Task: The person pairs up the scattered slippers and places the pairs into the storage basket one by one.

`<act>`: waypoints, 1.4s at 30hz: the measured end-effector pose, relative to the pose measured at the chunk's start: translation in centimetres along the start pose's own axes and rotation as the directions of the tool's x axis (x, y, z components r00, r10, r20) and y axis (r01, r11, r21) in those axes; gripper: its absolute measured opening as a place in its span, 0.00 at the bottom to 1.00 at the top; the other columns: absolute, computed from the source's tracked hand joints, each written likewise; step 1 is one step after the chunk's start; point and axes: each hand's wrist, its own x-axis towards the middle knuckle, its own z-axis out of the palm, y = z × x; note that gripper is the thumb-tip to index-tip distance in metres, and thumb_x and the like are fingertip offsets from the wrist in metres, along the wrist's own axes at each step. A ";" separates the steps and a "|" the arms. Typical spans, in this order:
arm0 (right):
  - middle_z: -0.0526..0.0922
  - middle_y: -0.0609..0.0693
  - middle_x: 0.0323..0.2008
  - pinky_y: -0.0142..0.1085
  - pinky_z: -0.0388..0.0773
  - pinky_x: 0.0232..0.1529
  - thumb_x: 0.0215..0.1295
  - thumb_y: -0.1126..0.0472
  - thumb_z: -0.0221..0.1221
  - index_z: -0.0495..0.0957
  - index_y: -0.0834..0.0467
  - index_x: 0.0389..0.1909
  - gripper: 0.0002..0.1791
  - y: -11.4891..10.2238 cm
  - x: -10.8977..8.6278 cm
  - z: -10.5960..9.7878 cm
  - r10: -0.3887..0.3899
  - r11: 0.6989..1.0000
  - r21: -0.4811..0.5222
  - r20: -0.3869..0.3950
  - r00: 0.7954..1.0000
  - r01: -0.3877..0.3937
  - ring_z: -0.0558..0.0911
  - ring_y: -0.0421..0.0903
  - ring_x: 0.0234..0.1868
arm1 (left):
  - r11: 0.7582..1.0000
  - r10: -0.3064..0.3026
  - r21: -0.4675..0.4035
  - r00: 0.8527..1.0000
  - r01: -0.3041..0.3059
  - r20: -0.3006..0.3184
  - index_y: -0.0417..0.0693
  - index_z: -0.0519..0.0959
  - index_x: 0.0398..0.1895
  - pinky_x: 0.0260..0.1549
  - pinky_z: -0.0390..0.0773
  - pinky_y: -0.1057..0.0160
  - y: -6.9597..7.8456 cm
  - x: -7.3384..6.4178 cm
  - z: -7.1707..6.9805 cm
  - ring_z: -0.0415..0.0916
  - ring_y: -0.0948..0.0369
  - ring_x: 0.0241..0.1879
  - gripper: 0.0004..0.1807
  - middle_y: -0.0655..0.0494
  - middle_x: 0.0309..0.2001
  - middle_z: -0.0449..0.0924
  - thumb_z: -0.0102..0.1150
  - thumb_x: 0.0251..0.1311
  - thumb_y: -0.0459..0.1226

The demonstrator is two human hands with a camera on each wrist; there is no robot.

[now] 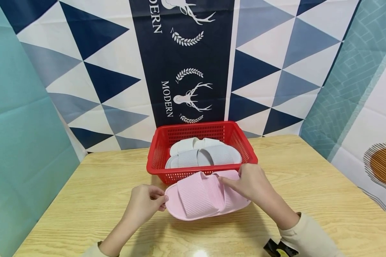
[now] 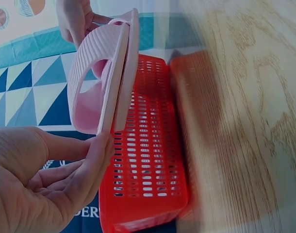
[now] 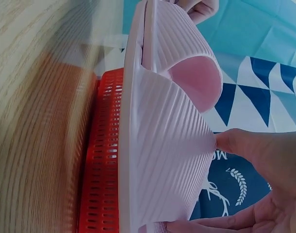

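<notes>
A pair of pink slippers (image 1: pixel 196 196), with ribbed straps and one slipper fitted into the other, is held up just in front of a red basket (image 1: pixel 152 157). My left hand (image 1: pixel 143 202) pinches the left end of the pair; in the left wrist view its thumb and fingers close on the sole edge. At the other end my right hand (image 1: pixel 252 181) grips the slippers, its thumb on the ribbed strap (image 3: pixel 172 141) in the right wrist view. Inside the basket lie grey slippers (image 1: pixel 188 159) in front and white slippers (image 1: pixel 181 146) behind them.
The basket stands at the back of a light wooden table (image 1: pixel 99 185), against a patterned cloth (image 1: pixel 115 82) with triangles and deer heads. A teal cloth (image 1: pixel 25 135) hangs at the left. Near the right sleeve (image 1: pixel 305 232) is a black strap (image 1: pixel 278 248).
</notes>
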 end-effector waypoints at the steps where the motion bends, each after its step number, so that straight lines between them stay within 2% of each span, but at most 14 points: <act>1: 0.58 0.46 0.09 0.29 0.52 0.18 0.47 0.43 0.70 0.62 0.55 0.11 0.30 0.0 0.0 0.0 -0.001 1.000 0.000 -0.003 1.000 0.001 0.55 0.39 0.14 | 1.000 0.001 0.009 1.000 -0.001 -0.002 0.34 0.84 0.25 0.19 0.80 0.69 0.0 0.0 0.0 0.80 0.63 0.17 0.02 0.47 0.21 0.84 0.66 0.51 0.27; 9: 0.61 0.47 0.09 0.29 0.54 0.17 0.46 0.44 0.71 0.64 0.56 0.12 0.28 0.0 -0.5 0.2 -0.011 1.000 0.021 0.011 1.000 0.011 0.57 0.40 0.14 | 1.000 0.012 0.009 0.999 -0.012 0.030 0.33 0.83 0.26 0.18 0.80 0.70 -0.2 -0.3 0.1 0.80 0.63 0.17 0.02 0.48 0.21 0.84 0.66 0.50 0.26; 13: 0.61 0.47 0.09 0.30 0.55 0.17 0.47 0.43 0.70 0.65 0.56 0.12 0.28 0.1 -0.6 0.2 0.003 1.000 0.022 0.013 1.000 -0.003 0.58 0.40 0.14 | 1.000 0.009 -0.002 1.000 -0.009 0.014 0.34 0.84 0.26 0.19 0.80 0.69 -0.3 -0.3 0.1 0.80 0.63 0.17 0.02 0.48 0.21 0.84 0.66 0.51 0.27; 18: 0.60 0.46 0.09 0.29 0.54 0.17 0.47 0.41 0.70 0.63 0.56 0.11 0.30 0.1 -0.5 0.1 0.013 1.000 0.015 0.006 1.000 -0.013 0.57 0.40 0.14 | 0.998 -0.029 -0.053 1.000 0.028 -0.007 0.36 0.83 0.29 0.22 0.82 0.66 -0.7 -0.1 -0.2 0.81 0.62 0.19 0.03 0.48 0.23 0.84 0.65 0.53 0.29; 20: 0.60 0.46 0.08 0.29 0.54 0.17 0.47 0.41 0.70 0.64 0.56 0.11 0.30 0.0 -0.5 0.2 0.009 1.000 0.020 0.010 1.000 -0.010 0.57 0.40 0.13 | 0.996 -0.047 -0.073 0.999 0.048 0.014 0.35 0.83 0.32 0.23 0.83 0.66 -1.0 -0.1 -0.3 0.82 0.60 0.20 0.05 0.48 0.25 0.85 0.64 0.55 0.31; 23: 0.60 0.46 0.09 0.29 0.54 0.17 0.46 0.41 0.70 0.64 0.56 0.11 0.30 0.0 -0.4 0.2 0.009 1.000 0.027 0.017 1.000 -0.010 0.57 0.40 0.14 | 0.990 -0.058 -0.123 0.994 0.070 0.097 0.31 0.82 0.37 0.27 0.84 0.63 -1.6 -0.1 -0.5 0.84 0.58 0.23 0.11 0.46 0.28 0.85 0.61 0.59 0.34; 26: 0.60 0.46 0.08 0.30 0.54 0.17 0.46 0.42 0.70 0.63 0.56 0.11 0.30 -0.1 -0.4 0.2 0.016 0.999 0.032 0.022 1.000 -0.017 0.57 0.40 0.14 | 0.968 -0.046 -0.230 0.970 0.102 0.238 0.25 0.78 0.44 0.34 0.85 0.60 -2.3 0.1 -0.7 0.86 0.57 0.29 0.18 0.44 0.33 0.85 0.56 0.63 0.36; 30: 0.60 0.46 0.08 0.30 0.54 0.17 0.46 0.42 0.70 0.63 0.56 0.10 0.30 -0.1 -0.5 0.2 0.018 0.999 0.036 0.029 0.999 -0.020 0.57 0.40 0.14 | 0.906 -0.028 -0.376 0.914 0.195 0.405 0.20 0.72 0.50 0.42 0.84 0.60 -3.0 0.5 -0.8 0.85 0.62 0.35 0.24 0.50 0.36 0.84 0.50 0.67 0.39; 32: 0.61 0.46 0.08 0.30 0.55 0.17 0.46 0.41 0.70 0.64 0.56 0.11 0.29 -0.1 -0.6 0.2 0.017 0.999 0.040 0.035 0.999 -0.018 0.58 0.40 0.14 | 0.877 -0.030 -0.416 0.892 0.240 0.451 0.20 0.71 0.51 0.43 0.84 0.62 -3.2 0.6 -0.8 0.83 0.64 0.36 0.25 0.54 0.35 0.83 0.50 0.67 0.40; 34: 0.62 0.47 0.09 0.30 0.56 0.17 0.46 0.41 0.70 0.65 0.56 0.11 0.29 -0.1 -0.6 0.2 0.019 0.999 0.041 0.041 0.999 -0.020 0.59 0.40 0.14 | 0.853 -0.032 -0.445 0.878 0.273 0.478 0.21 0.71 0.51 0.44 0.83 0.64 -3.4 0.7 -0.7 0.82 0.66 0.36 0.24 0.57 0.34 0.82 0.50 0.67 0.40; 38: 0.64 0.48 0.09 0.30 0.58 0.17 0.47 0.42 0.70 0.67 0.57 0.13 0.28 -0.1 -0.7 0.1 0.021 0.998 0.050 0.047 0.999 -0.024 0.62 0.41 0.14 | 0.823 -0.008 -0.488 0.865 0.291 0.502 0.22 0.71 0.52 0.44 0.83 0.66 -3.4 0.7 -0.7 0.82 0.66 0.38 0.24 0.59 0.35 0.82 0.51 0.66 0.39; 40: 0.65 0.48 0.10 0.30 0.59 0.17 0.47 0.43 0.70 0.68 0.57 0.15 0.27 -0.1 -0.8 0.2 0.020 0.998 0.061 0.048 0.999 -0.022 0.63 0.41 0.14 | 0.817 0.003 -0.500 0.865 0.288 0.502 0.22 0.70 0.54 0.44 0.83 0.66 -3.3 0.6 -0.7 0.82 0.66 0.38 0.24 0.59 0.36 0.83 0.51 0.66 0.38; 42: 0.65 0.48 0.11 0.29 0.59 0.17 0.47 0.43 0.71 0.68 0.57 0.17 0.26 0.0 -1.0 0.3 0.015 0.998 0.068 0.047 0.999 -0.018 0.63 0.41 0.15 | 0.818 0.011 -0.506 0.872 0.274 0.490 0.20 0.69 0.55 0.44 0.83 0.66 -3.1 0.5 -0.7 0.82 0.67 0.38 0.25 0.58 0.36 0.83 0.52 0.66 0.38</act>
